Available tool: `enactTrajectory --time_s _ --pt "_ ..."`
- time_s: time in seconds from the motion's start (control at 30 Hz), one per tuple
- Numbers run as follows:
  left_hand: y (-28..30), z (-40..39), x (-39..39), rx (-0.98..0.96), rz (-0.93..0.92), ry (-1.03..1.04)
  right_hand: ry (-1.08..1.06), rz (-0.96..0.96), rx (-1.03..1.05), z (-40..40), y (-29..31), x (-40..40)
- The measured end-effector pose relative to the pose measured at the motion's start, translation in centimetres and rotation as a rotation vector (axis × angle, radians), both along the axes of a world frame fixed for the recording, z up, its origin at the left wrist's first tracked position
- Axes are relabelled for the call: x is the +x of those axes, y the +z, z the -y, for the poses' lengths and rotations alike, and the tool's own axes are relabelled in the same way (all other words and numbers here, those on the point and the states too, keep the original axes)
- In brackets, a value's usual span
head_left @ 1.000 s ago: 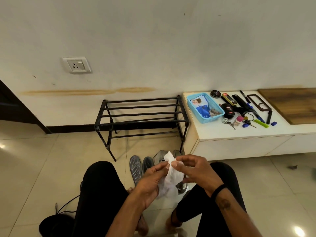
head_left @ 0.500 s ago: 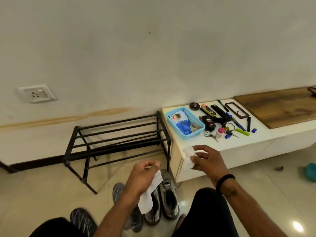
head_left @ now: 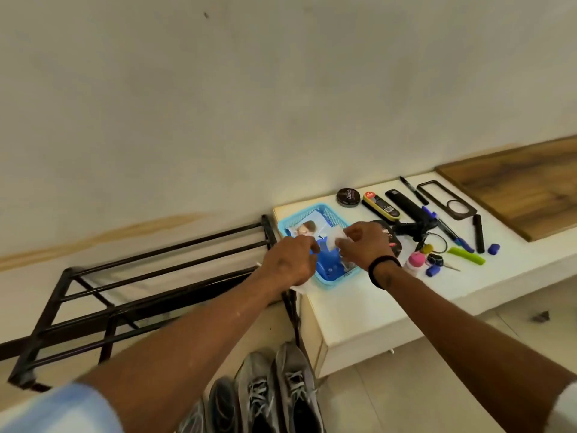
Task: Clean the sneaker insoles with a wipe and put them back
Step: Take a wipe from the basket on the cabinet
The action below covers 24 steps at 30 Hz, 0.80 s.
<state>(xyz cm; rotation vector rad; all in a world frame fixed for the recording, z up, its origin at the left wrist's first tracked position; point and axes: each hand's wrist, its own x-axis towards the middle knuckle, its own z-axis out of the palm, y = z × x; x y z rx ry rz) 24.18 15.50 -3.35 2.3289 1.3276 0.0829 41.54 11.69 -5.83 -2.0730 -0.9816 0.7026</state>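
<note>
Fingers [head_left: 342, 243] of your right hand [head_left: 363, 245] pinch white wipe [head_left: 336, 236] over blue basket [head_left: 335, 278] at tabletop [head_left: 359, 310] left edge. Your left hand [head_left: 288, 262] curled, grips second wipe [head_left: 301, 286]. Grey sneakers [head_left: 278, 389] and insoles [head_left: 223, 404] on floor below.

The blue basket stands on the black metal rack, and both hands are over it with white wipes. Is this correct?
Not quite. The head view shows the blue basket standing on the white cabinet top, beside the black metal rack, not on it. The rest holds: the left hand and the right hand are over the basket with white wipes.
</note>
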Motion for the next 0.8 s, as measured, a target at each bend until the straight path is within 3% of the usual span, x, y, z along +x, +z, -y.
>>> enactTrajectory --time_s 0.1,0.33,0.57,0.67,0.8 --pt "-1.5 -2.5 2.1 0.112 -0.139 -0.115 -0.026 0.14 0.044 -1.9 -0.7 0.5" --pt "-3.1 -5.7 3.5 0.278 -0.315 -0.409 -0.041 0.11 -0.001 -3.6 -2.7 -0.2" --pt "-3.2 -6.7 2.7 0.594 -0.304 -0.581 0.253 0.201 -0.139 -4.3 -2.4 0.8" --pt "-3.6 -6.3 1.9 0.633 -0.285 -0.617 0.437 0.172 -0.293 -4.5 -1.6 1.1" --pt "-4.1 -5.9 1.2 0.648 -0.288 -0.637 0.528 0.168 -0.368 -4.9 -1.1 1.4"
